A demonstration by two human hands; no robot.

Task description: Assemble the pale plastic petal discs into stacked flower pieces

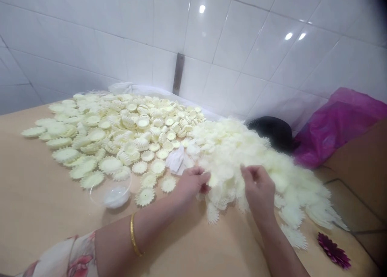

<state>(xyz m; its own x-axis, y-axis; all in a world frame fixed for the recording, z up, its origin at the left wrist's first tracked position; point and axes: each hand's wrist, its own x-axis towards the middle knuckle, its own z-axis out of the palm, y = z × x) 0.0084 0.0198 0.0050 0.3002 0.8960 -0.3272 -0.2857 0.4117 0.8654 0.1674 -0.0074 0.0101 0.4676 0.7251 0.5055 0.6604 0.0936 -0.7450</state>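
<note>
My left hand (191, 183) rests on the wooden table (36, 196) at the near edge of a heap of pale cream fabric petals (242, 152), its fingers curled and pinching at a petal. My right hand (257, 188) lies on the same heap just to the right, fingers bent and closed on petal pieces. A gold bangle (133, 234) circles my left wrist. To the left spreads a mass of cream round toothed flower discs (121, 132).
A small clear bowl (112, 194) with white paste stands near my left forearm. A dark magenta fabric flower (333, 250) lies at the near right. A black object (272, 132) and a pink plastic bag (335, 128) sit against the white tiled wall.
</note>
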